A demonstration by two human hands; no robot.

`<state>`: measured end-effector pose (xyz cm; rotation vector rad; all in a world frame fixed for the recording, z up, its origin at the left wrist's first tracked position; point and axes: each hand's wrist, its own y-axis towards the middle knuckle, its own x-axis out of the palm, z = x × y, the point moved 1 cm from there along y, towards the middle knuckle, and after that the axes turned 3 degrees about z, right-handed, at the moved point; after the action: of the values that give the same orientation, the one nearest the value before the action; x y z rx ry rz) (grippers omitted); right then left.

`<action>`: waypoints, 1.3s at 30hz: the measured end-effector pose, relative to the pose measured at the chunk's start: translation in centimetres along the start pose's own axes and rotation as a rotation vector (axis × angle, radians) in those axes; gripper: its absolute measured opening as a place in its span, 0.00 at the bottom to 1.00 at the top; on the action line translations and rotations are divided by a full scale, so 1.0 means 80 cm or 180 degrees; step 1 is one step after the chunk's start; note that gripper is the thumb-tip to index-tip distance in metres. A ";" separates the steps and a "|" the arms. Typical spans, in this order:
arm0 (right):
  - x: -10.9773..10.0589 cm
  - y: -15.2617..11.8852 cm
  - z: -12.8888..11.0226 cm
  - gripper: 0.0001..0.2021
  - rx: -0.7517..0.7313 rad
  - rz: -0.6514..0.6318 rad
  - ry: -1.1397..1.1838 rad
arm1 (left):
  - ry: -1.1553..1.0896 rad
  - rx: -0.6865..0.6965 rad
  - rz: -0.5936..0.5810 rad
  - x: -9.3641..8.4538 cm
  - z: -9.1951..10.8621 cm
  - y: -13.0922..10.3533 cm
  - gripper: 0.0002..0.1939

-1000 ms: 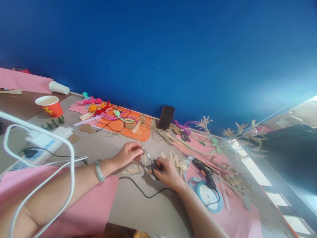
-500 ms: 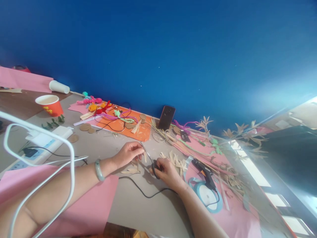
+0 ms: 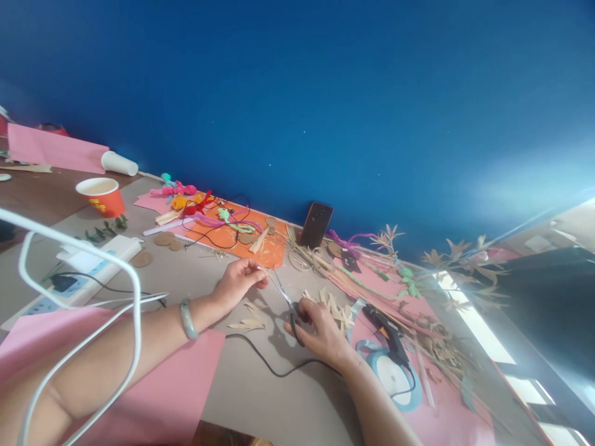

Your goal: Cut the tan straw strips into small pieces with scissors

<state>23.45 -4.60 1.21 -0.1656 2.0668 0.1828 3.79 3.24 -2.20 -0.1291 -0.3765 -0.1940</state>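
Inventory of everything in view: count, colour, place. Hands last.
Scissors: 1, black-handled, right hand
Pale strip: 1, tan, left fingertips
Dried scraps: many, tan, beside right hand
Glue gun: 1, black, right
Ribbon spool: 1, light blue, by gun
Phone: 1, dark, against wall
Wall: 1, blue, back
Orange sheet: 1, before wall
Pink sheets: several, left and right
Discs: several, brown, mostly left
Cups: 2, red upright, white lying, left
Power strip: 1, white, left
Table: grey, underneath
Bangle: 1, pale green, left wrist
Left hand: 1, centre
Right hand: 1, centre
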 end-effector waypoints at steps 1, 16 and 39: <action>0.001 0.000 0.001 0.14 -0.0001 0.0008 -0.0048 | -0.0041 -0.0025 0.0025 0.000 0.001 0.000 0.11; 0.013 0.000 0.011 0.17 0.0077 -0.0096 0.0248 | 0.0013 0.0040 -0.0035 0.003 0.003 -0.003 0.13; 0.015 0.000 0.014 0.17 0.0186 -0.0022 0.0437 | -0.0045 0.0070 0.0040 0.006 0.007 -0.007 0.13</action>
<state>23.84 -4.45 -0.41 -0.1533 2.2052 0.1092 3.93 2.69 -1.44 -0.1113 -0.3918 -0.1764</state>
